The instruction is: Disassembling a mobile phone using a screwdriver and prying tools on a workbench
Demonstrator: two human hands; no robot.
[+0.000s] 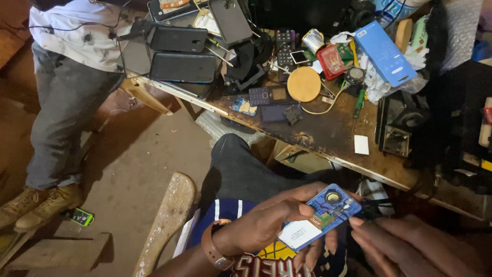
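Blue plastic showed at the lower centre of the frame: an opened phone body [320, 216] with a round speaker near its upper end, a green patch of circuit board and a white label at its lower end. The left hand [266, 220], a brown watch strap [211, 245] on its wrist, had its fingers curled shut around the phone body, thumb pressed on the face. The right hand [410, 246] lay at the lower right with its fingertips touching the phone's right edge; whether it pinched anything could not be told, though thin dark wires ran out just above it.

Above them, across the upper middle and right of the frame, stretched a worn, stained wooden workbench [328, 131]. On it lay three large dark phones [185, 67] stacked at the upper left, one small keypad phone [269, 95], one round wooden disc [304, 84], one blue box [385, 53], one red item [331, 60], one green-handled screwdriver [359, 103] and one white card [361, 144], among crumpled paper and cables.

At the far left stood another person in grey trousers [56, 118] and two tan boots [38, 201], on a bare earth floor [143, 149]. One pale wooden plank [166, 220] leaned at the lower centre-left.
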